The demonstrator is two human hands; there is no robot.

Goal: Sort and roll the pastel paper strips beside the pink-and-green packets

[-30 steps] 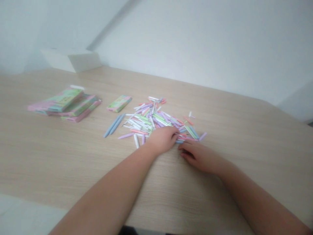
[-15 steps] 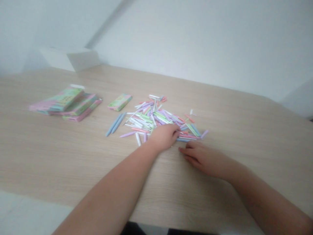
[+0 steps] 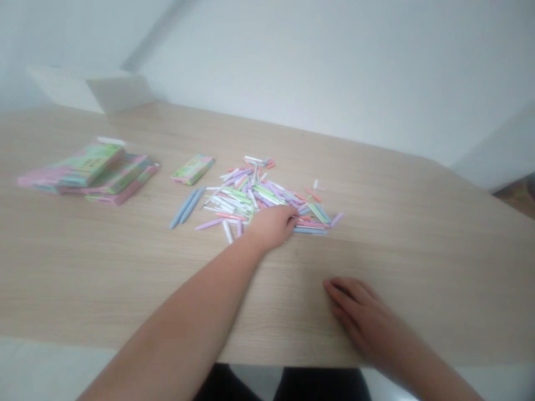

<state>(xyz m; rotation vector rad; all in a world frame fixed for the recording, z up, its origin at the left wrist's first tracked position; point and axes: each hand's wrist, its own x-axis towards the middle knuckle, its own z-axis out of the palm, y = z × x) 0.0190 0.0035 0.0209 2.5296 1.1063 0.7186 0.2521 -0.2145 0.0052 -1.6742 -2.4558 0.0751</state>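
Observation:
A loose pile of slim pastel pens and pen parts [image 3: 234, 203], in white, lilac, green, coral and blue, lies mid-table. My left hand [image 3: 273, 225] rests at the pile's front edge with curled fingers. Whatever its fingertips grip is hidden behind the hand. Just beyond those fingers lie pink and blue pieces [image 3: 311, 229], roughly parallel. My right hand [image 3: 361, 309] is low over the table near the front edge, apart from the pile. Its fingers reach forward, the thumb a little apart, and nothing shows in them.
Stacked pastel boxes [image 3: 96, 170] stand at the left, and a single similar box [image 3: 193, 169] lies nearer the pile. Two blue pens [image 3: 187, 207] lie side by side left of the pile. A white box-like object [image 3: 121, 93] stands against the wall at the back left.
My right hand has pulled back from the pile toward the table's front edge. My left hand stays at the pile. The view has shifted slightly to the right.

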